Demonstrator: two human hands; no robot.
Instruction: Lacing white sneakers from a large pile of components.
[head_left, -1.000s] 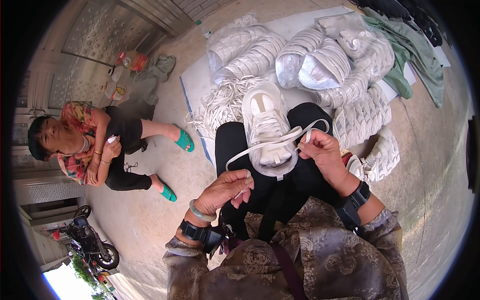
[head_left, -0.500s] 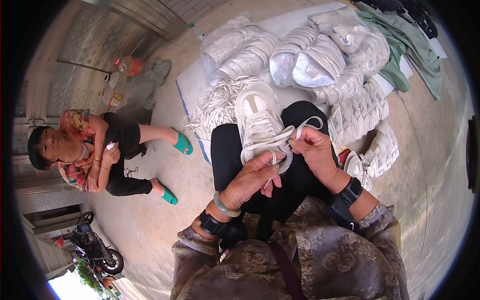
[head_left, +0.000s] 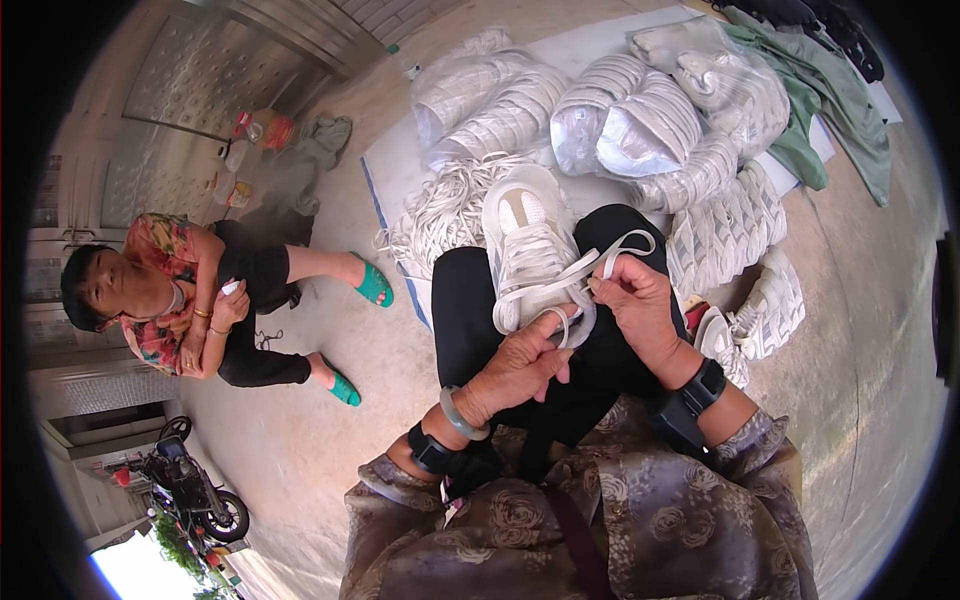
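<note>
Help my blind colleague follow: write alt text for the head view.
A person's left hand and right hand hold laces of a pale sneaker between black-clad knees; ahead lie loose laces and plastic-wrapped shoe bundles; another person sits at left.

You get bright daylight; your hands (head_left: 525,362) (head_left: 645,308) look sharp; glare whitens the lower left; metal doors (head_left: 190,70) warp near the dark rim.
</note>
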